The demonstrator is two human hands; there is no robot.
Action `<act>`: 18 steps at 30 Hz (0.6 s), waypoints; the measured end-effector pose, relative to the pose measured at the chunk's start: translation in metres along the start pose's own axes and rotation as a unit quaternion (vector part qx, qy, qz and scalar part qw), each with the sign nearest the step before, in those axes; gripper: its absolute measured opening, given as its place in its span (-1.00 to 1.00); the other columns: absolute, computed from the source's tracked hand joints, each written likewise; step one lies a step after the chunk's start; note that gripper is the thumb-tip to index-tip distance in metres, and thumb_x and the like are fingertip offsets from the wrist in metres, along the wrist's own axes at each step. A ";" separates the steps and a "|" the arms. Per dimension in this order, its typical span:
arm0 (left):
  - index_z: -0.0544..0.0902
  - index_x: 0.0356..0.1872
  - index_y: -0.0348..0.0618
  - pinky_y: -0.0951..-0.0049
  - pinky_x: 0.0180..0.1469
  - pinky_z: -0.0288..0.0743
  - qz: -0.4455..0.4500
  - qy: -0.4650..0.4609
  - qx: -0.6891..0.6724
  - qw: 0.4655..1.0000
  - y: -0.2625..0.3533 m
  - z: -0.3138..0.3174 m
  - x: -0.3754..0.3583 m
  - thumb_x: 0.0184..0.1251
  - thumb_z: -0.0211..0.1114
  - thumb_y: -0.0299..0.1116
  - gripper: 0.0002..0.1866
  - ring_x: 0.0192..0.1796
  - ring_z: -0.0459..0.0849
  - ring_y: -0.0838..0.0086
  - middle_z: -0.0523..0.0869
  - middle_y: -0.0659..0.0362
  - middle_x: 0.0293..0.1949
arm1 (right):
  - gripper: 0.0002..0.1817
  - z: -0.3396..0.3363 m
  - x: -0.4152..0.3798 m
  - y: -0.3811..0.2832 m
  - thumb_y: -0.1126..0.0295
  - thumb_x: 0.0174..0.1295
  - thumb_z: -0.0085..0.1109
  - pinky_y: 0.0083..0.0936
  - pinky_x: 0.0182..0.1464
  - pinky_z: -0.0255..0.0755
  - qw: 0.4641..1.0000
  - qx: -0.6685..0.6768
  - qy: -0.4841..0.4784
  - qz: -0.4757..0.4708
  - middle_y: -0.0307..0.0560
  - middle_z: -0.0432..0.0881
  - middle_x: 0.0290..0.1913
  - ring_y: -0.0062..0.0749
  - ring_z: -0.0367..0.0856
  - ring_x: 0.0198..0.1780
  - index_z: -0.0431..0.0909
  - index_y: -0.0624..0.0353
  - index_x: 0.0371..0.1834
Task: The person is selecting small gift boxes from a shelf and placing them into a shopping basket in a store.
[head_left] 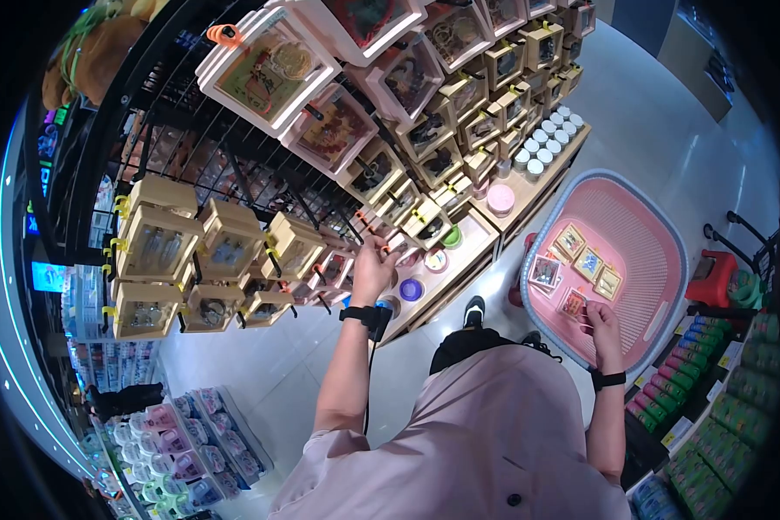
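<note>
My left hand [374, 267] is raised to the wire rack, its fingers closed at the end of a black display hook. What they pinch there, if anything, is too small to make out. Small pink and wood-coloured boxes [334, 267] hang close beside it. My right hand [605, 329] is over the near side of a large pink basket [641, 234], fingers pinched on the edge of a small clear-fronted box [574, 303] with red contents. Several similar flat boxes [589, 263] with pale frames lie in the basket, next to a white-framed one [545, 271].
The rack [234, 165] carries rows of framed boxes on hooks with yellow and orange clips. Below it, a wooden shelf [494, 212] holds white-lidded jars [546, 143] and coloured round tubs. Green and pink bottles [676, 373] line a shelf at right. Packaged goods [186, 442] stand lower left.
</note>
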State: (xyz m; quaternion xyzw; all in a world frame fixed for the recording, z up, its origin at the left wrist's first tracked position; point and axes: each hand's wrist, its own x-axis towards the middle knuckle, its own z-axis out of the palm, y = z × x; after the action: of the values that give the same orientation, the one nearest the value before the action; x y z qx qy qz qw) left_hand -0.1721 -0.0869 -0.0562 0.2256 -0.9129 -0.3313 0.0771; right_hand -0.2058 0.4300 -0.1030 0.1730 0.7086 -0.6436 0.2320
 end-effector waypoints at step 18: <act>0.57 -0.08 -0.22 0.39 -0.31 0.50 0.006 -0.014 -0.024 1.000 -0.003 0.003 -0.013 0.22 0.49 -0.44 -0.69 -0.39 0.62 0.44 0.68 0.17 -0.37 | -0.75 0.002 -0.004 -0.002 0.15 0.52 0.15 -0.64 -0.16 0.45 1.000 0.005 -0.010 0.002 -0.32 0.70 -0.23 -0.66 0.64 -0.20 0.64 0.08 -0.06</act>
State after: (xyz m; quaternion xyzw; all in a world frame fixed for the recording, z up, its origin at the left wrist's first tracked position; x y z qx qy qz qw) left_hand -0.1606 -0.0812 -0.0608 0.2135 -0.9070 -0.3559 0.0718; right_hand -0.2032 0.4282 -0.0993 0.1691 0.7027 -0.6481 0.2398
